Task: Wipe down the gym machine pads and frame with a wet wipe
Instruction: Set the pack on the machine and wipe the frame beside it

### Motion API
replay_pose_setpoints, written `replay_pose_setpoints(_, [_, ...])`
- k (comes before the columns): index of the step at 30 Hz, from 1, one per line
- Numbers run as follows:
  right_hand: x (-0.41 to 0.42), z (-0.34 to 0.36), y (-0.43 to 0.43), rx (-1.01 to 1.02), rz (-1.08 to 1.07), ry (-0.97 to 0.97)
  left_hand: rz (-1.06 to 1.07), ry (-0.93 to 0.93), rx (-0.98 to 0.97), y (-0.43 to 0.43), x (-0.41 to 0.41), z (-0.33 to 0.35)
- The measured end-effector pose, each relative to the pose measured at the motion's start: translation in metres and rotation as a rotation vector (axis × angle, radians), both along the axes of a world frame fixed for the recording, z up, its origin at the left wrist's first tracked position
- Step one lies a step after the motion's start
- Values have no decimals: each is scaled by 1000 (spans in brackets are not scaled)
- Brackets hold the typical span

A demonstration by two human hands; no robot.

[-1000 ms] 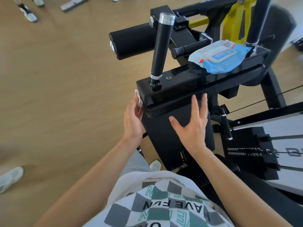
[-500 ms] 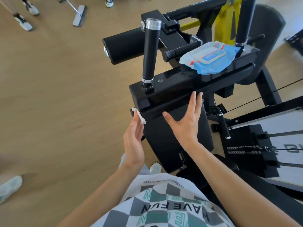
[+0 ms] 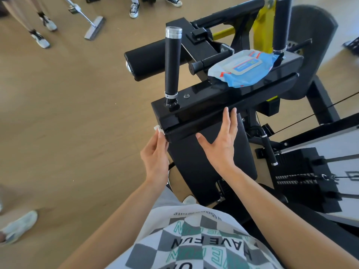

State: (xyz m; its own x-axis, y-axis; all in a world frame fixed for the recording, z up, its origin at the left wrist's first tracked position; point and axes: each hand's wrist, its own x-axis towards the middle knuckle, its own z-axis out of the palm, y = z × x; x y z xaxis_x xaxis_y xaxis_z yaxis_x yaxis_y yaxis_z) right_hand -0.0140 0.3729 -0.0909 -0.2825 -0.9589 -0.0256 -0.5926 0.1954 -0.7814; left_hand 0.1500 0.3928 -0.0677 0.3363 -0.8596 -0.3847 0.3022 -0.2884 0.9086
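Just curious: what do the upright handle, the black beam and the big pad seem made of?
Upright handle: matte black grip, probably rubber or foam, shiny metal cap. Black beam: glossy, reflective, likely painted metal. Big pad: dull black, likely vinyl over padding.

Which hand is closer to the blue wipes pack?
Right. The right hand rests on the pad below the wipes pack; the left hand holds the wet wipe farther away, at the frame's corner.

Both forearms are bare and reach forward, angled in toward each other a bit. Left hand [image 3: 155,154] is turned on its edge, fingertips pinching a scrunched wet wipe [image 3: 157,130]. Right hand [image 3: 221,140] is flat, palm down, fingers straight and pointing ahead, thumb stuck out toward the left one.
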Motion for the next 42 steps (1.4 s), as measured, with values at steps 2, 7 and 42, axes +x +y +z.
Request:
replay_pose_setpoints(2, [-1,-1,1,-2,12,-13,68,0,23,9,0,1])
replay_pose_setpoints(7, [-8,1,3,-3,57,-85,-13,-69,41,28,3,24])
replay_pose_setpoints(42, [-146,9,-73,-191,-334,-802,-836,-1832,-876,-166,-182,45])
